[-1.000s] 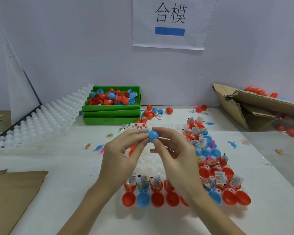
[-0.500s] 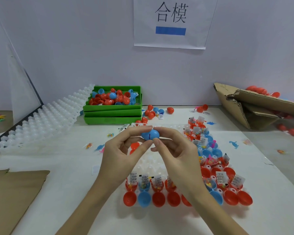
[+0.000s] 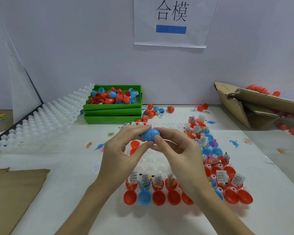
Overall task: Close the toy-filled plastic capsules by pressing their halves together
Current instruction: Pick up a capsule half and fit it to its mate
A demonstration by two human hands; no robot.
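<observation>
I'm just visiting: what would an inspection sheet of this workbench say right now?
Surface: white table, a brown sheet at its near left.
Job's things: blue capsule, halves together, seam showing; clear tray holding open filled capsules.
Clutter: loose capsules and small toys scattered about; green bins with capsule halves.
Grippers: left hand and right hand both pinch the blue capsule.
Cables: nothing seen.
Surroundings: wall sign, torn cardboard box, spare trays.

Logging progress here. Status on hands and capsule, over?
Left hand and right hand both pinch blue capsule. Halves together, seam showing. Nothing in the way.
</observation>
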